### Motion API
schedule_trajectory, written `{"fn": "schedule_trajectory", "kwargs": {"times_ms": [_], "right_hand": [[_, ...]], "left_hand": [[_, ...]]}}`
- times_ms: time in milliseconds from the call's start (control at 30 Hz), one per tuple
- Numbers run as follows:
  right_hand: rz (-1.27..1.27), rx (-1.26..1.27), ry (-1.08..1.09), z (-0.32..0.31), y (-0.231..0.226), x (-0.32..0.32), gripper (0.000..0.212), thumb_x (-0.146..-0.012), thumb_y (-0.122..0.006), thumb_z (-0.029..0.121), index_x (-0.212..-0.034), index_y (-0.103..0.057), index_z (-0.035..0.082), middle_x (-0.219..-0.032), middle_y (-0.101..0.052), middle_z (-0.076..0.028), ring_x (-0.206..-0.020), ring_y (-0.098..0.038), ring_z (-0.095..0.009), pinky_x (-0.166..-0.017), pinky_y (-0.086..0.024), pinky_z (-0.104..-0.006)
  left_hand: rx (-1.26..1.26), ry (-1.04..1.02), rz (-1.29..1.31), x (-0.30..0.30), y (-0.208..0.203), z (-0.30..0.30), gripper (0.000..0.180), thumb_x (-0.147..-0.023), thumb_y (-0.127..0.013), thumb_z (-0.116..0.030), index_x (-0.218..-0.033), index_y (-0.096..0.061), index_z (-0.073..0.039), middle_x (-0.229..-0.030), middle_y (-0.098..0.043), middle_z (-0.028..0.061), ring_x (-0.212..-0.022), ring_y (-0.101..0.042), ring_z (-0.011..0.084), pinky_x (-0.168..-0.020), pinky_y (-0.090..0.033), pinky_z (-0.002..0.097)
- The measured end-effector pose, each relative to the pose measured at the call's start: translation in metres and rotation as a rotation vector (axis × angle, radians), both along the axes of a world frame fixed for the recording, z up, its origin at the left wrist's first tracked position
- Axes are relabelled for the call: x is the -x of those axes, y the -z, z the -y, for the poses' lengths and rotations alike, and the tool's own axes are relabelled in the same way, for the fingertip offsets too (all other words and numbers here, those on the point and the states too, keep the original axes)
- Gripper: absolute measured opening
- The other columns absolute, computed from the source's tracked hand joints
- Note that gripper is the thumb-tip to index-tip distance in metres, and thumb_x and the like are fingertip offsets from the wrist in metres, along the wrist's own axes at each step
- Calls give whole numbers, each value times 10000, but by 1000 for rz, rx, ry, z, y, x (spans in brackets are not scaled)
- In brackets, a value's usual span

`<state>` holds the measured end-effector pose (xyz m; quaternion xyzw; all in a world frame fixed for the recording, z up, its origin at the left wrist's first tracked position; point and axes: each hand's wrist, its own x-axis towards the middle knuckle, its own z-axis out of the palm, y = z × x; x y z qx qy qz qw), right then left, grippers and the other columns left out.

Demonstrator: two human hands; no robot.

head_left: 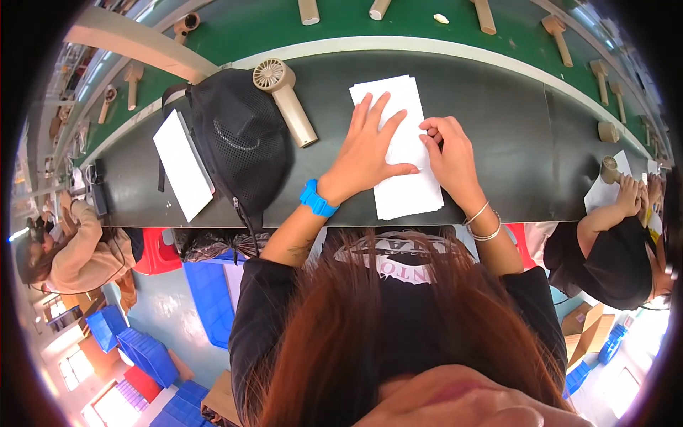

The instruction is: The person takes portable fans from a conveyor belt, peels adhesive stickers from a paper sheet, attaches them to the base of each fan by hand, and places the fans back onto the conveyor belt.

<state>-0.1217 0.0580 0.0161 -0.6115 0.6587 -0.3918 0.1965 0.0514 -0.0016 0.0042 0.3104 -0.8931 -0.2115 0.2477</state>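
A stack of white paper sheets [404, 192] lies on the dark table in front of me, its edges slightly uneven. My left hand [366, 153], with a blue watch on the wrist, rests flat on the stack with its fingers spread. At the stack's right edge, my right hand [449, 153] has its fingers curled and its fingertips pinched on the paper's edge. Whether one sheet or several are between them is hidden. Left of the paper lies a beige handheld fan [288, 107], its round head toward the far side.
A black mesh backpack [238, 139] lies on the table [509, 107] at the left, beside another white paper stack [183, 167]. Beyond the pale rail, several beige fans [558, 39] lie on the green conveyor belt [413, 25]. People [605, 242] sit at both sides.
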Motion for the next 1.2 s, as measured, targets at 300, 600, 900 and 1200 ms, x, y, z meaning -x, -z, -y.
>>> {"fn": "schedule_trajectory", "kwargs": {"times_ms": [300, 600, 900, 1200], "right_hand": [[-5, -19, 31, 4, 0, 6, 105, -796, -619, -17, -885, -580, 24, -808, -538, -101, -682, -563, -227, -621, -455, -324], [-51, -21, -10, 0, -1, 8, 47, -823, -591, 41, -850, -552, 42, -868, -543, -118, -813, -561, -305, -689, -450, -389], [113, 179, -143, 24, -46, 26, 48, -871, -590, 37, -916, -577, 29, -937, -552, -49, -833, -553, -148, -733, -463, -261], [-103, 44, -652, 99, -45, -104, 668, -774, -709, 200, -1327, -349, 93, -1114, -510, -175, -940, -571, -321, -827, -474, -396]], "left_hand": [[-51, 5, -15, 5, -4, 2, 881, -601, -832, -430, -1317, -467, -69, -1432, -269, 253, -1317, -199, 502, -1072, -240, 561], [-19, 15, 77, 5, -13, -3, 857, -579, -862, -343, -1294, -488, -53, -1435, -262, 267, -1310, -217, 498, -1049, -272, 557], [7, -2, 105, -5, -9, -2, 886, -614, -806, -472, -1335, -464, -85, -1433, -256, 292, -1308, -218, 524, -1086, -207, 566], [-92, 14, -31, -10, 11, -30, 948, -677, -778, -416, -1411, -309, -42, -1425, -258, 282, -1330, -198, 495, -1102, -171, 552]]}}
